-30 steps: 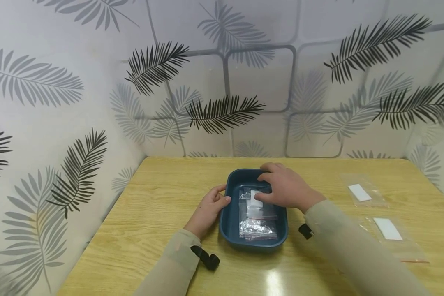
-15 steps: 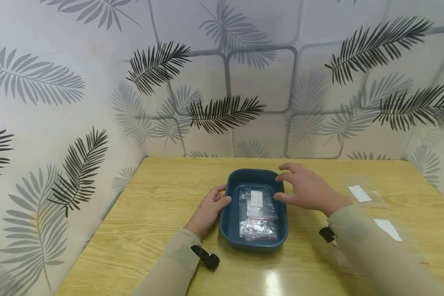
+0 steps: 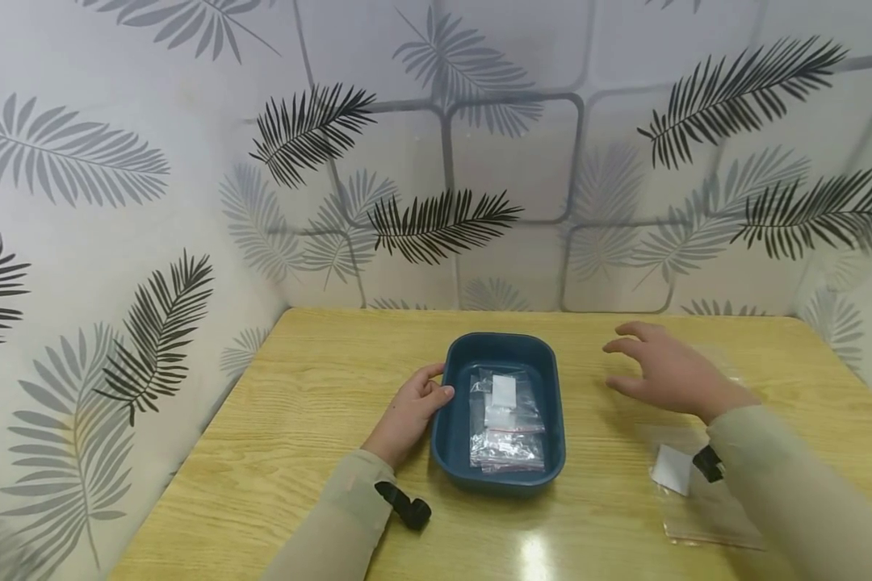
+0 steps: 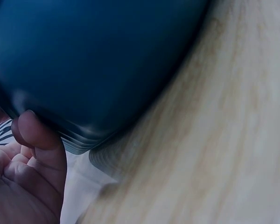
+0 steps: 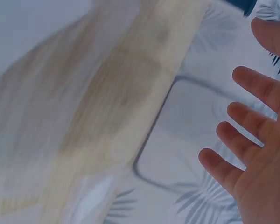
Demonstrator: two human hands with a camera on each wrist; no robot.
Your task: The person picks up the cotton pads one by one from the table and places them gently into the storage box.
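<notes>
A dark blue plastic tray [image 3: 497,484] stands on the table, and my left hand [image 3: 407,413] grips its left rim, thumb over the edge. In the left wrist view that thumb [image 4: 39,133] rests against the tray's wall [image 4: 98,60]. Inside the tray lie several clear zip bags [image 3: 507,452], the top one holding a small white card [image 3: 504,391]. My right hand [image 3: 672,371] is in the air right of the tray, fingers spread and holding nothing. Below its wrist, a clear zip bag [image 3: 705,516] with a white card [image 3: 672,470] lies on the table, partly behind the sleeve.
Another clear bag shows only a little beyond the right hand, mostly hidden by it. The wooden table [image 3: 320,379] meets a leaf-patterned wall [image 3: 509,274] at the back and left. Black straps [image 3: 404,506] sit on both wrists.
My right hand has drawn back from over the tray to the right, empty. The zip bags on the right are now more covered by the arm. The left hand and tray stay put.
</notes>
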